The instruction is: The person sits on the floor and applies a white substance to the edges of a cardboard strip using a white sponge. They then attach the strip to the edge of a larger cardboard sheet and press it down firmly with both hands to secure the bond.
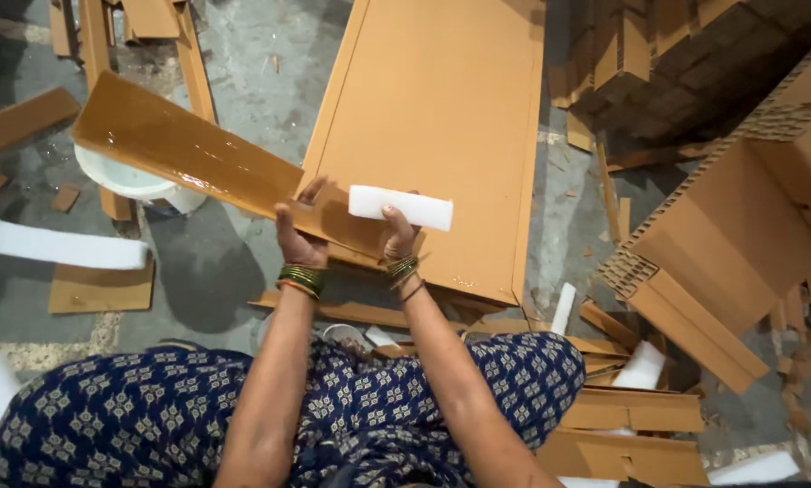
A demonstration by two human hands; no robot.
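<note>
I am looking down on a grey concrete floor (243, 81) littered with cardboard offcuts, with a large flat cardboard sheet (433, 117) lying ahead of me and honeycomb cardboard blocks (740, 217) stacked to my right. A white bucket (130, 185) is sitting on the floor at my left, partly under the work, and a long white foam piece (57, 246) is lying nearer that edge.

My left hand (299, 237) is gripping the near end of a long cardboard strip (188, 149), fingers curled round its edge and thumb up, holding it tilted so it is running up and away to my left over the bucket. Its upper face is shining as if wet, probably with glue. My right hand (399, 230) is pinching a small white foam block (400, 207) between closed fingers, holding it just above the near end of the strip; I cannot tell whether it is touching yet.

I am judging that the step in hand is setting foam onto the coated strip. The next move is calling for squaring the block to the strip's end, pressing it down flat, and keeping the strip steady in the left hand while doing so.
</note>
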